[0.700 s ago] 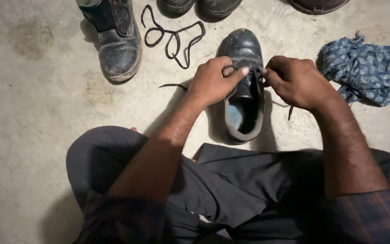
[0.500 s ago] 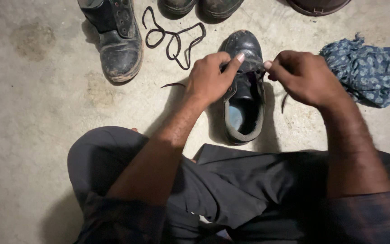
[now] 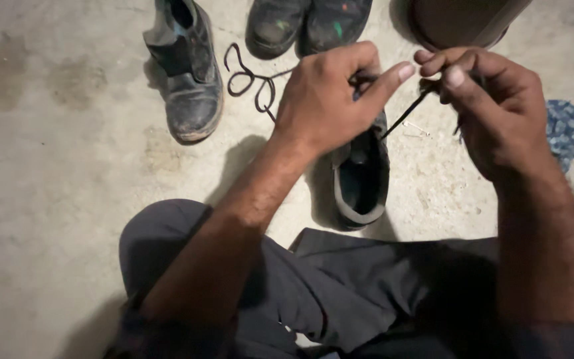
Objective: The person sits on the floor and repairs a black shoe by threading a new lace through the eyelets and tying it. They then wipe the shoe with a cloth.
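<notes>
A worn black shoe (image 3: 360,179) lies on the concrete floor in front of my knees, its opening toward me. My left hand (image 3: 330,96) hovers over its front part, fingers curled around it, forefinger pointing right. My right hand (image 3: 493,106) is raised to the right of the shoe and pinches the end of a thin black lace (image 3: 406,116) that runs taut down to the shoe. The shoe's toe is hidden behind my left hand.
A second black boot (image 3: 187,73) stands at the upper left. A loose black lace (image 3: 250,80) curls beside it. Another pair of dark shoes (image 3: 307,23) sits at the top edge, a brown round object (image 3: 466,20) at top right, a blue patterned cloth (image 3: 566,129) at right.
Both hands have risen toward the camera. My right hand has pulled the lace out and up to the right. The view has moved closer and tilted.
</notes>
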